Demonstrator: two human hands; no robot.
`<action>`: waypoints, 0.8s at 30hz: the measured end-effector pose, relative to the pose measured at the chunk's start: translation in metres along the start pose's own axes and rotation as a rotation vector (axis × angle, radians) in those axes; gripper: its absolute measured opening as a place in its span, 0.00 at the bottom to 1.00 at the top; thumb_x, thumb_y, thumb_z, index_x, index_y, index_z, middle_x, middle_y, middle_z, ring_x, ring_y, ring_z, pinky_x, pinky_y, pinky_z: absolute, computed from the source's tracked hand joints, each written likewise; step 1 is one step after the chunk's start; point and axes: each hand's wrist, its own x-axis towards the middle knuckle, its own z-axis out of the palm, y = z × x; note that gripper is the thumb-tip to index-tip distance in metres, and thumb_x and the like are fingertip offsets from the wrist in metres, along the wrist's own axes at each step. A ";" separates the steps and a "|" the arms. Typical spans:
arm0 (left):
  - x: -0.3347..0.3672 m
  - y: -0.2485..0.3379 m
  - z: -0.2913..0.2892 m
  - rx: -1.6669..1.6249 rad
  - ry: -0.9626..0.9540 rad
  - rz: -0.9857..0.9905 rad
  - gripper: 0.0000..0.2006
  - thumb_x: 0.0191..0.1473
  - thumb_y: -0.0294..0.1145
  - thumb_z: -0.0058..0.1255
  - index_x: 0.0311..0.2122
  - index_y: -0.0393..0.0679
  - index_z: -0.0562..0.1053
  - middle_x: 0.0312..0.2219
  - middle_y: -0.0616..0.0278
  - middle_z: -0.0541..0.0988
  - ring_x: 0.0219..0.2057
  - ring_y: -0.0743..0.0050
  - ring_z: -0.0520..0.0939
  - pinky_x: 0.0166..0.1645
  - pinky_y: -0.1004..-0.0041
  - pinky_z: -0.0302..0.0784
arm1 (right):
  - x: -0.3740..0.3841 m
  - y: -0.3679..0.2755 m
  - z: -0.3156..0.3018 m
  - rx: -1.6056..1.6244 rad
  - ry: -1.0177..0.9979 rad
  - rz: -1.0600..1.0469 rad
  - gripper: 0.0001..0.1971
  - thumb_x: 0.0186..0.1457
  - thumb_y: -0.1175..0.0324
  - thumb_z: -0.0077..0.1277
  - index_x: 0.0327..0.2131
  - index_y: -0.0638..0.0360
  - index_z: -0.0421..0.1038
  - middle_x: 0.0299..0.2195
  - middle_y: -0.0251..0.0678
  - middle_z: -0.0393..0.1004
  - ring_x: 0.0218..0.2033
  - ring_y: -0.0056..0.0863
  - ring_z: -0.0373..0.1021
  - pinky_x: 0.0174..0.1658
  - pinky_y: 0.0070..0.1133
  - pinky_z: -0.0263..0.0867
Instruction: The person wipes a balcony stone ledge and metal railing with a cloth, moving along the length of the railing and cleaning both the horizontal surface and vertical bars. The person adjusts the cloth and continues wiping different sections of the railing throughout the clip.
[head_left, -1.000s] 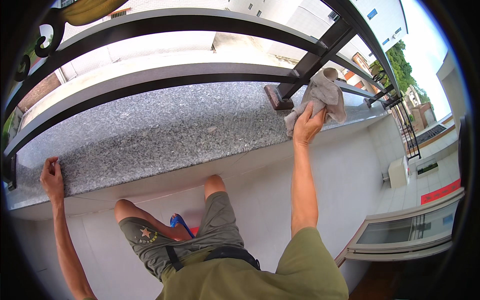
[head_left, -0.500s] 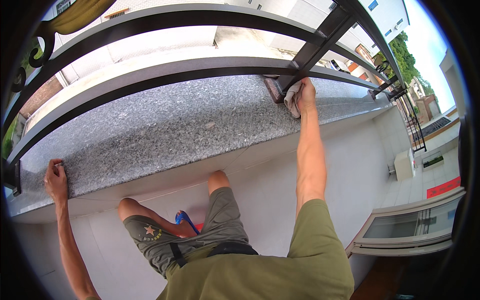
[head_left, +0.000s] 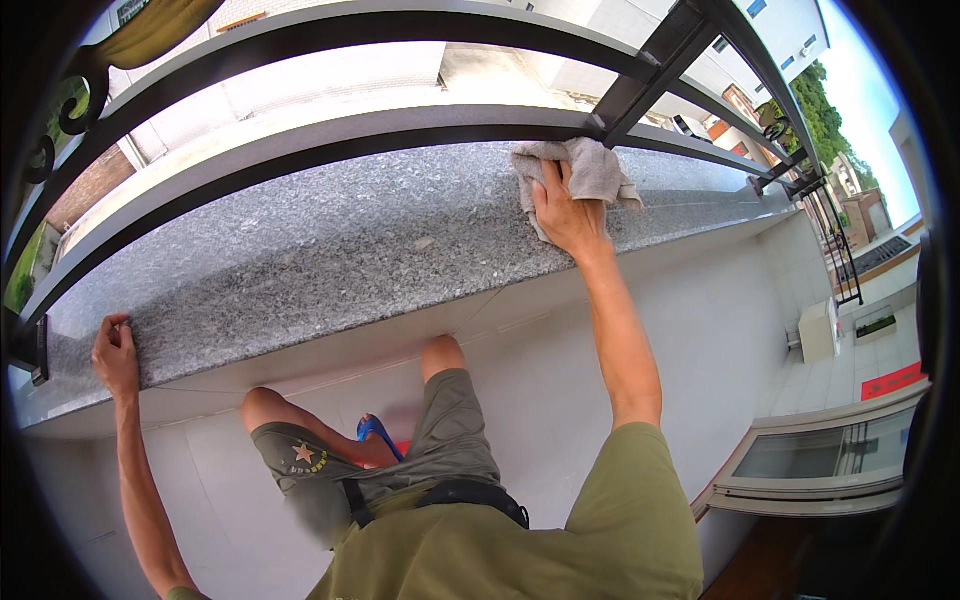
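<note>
A grey-beige cloth (head_left: 597,170) lies bunched against the foot of the black railing post, on the speckled granite ledge (head_left: 330,260). My right hand (head_left: 572,218) grips it from the near side, pressing it down; its folds drape beyond the fingers on both sides. The post's foot is covered by the cloth. Far to the left, my left hand (head_left: 116,356) rests at the ledge's front edge with its fingers curled in. I see no object in that hand.
A black metal railing (head_left: 330,135) runs along the ledge, with a thick post (head_left: 660,75) near the right hand. Below the ledge is a pale tiled floor (head_left: 700,340). A blue sandal (head_left: 378,432) shows by my legs. At right stands a sliding window (head_left: 820,450).
My right hand has moved left and slightly nearer, off the post's side. The cloth, bunched beside the post before, now spreads out over its foot. The left hand stays almost in place.
</note>
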 end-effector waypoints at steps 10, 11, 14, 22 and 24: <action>0.012 0.010 0.006 0.038 0.003 0.038 0.07 0.61 0.30 0.56 0.43 0.48 0.83 0.20 0.62 0.73 0.23 0.69 0.75 0.33 0.62 0.72 | 0.086 0.003 0.080 0.178 -0.190 0.209 0.19 0.60 0.67 0.52 0.53 0.64 0.79 0.51 0.55 0.82 0.52 0.50 0.80 0.56 0.40 0.74; 0.010 0.012 0.005 0.037 0.010 0.038 0.07 0.61 0.30 0.57 0.43 0.47 0.83 0.20 0.62 0.72 0.23 0.68 0.75 0.32 0.62 0.71 | 0.088 0.001 0.078 0.168 -0.198 0.179 0.18 0.61 0.67 0.52 0.51 0.64 0.79 0.48 0.54 0.83 0.51 0.50 0.80 0.55 0.40 0.75; 0.011 0.023 0.016 0.002 0.027 0.056 0.07 0.61 0.30 0.57 0.42 0.46 0.82 0.20 0.60 0.72 0.22 0.66 0.74 0.32 0.62 0.71 | 0.057 0.005 0.068 0.188 -0.109 0.170 0.12 0.64 0.64 0.53 0.38 0.62 0.81 0.37 0.52 0.85 0.42 0.49 0.83 0.46 0.40 0.78; -0.001 0.000 -0.003 -0.033 0.047 0.035 0.08 0.63 0.31 0.56 0.44 0.47 0.82 0.22 0.61 0.76 0.24 0.68 0.78 0.33 0.63 0.73 | -0.064 -0.029 -0.036 0.403 0.156 0.238 0.17 0.68 0.58 0.53 0.28 0.58 0.71 0.29 0.43 0.80 0.32 0.54 0.77 0.35 0.46 0.69; -0.001 0.008 -0.005 -0.015 0.039 0.037 0.08 0.63 0.31 0.56 0.45 0.48 0.83 0.22 0.61 0.77 0.24 0.68 0.78 0.33 0.63 0.73 | -0.074 0.020 -0.029 0.244 0.202 0.224 0.16 0.68 0.58 0.53 0.31 0.60 0.72 0.33 0.47 0.81 0.36 0.54 0.77 0.38 0.46 0.69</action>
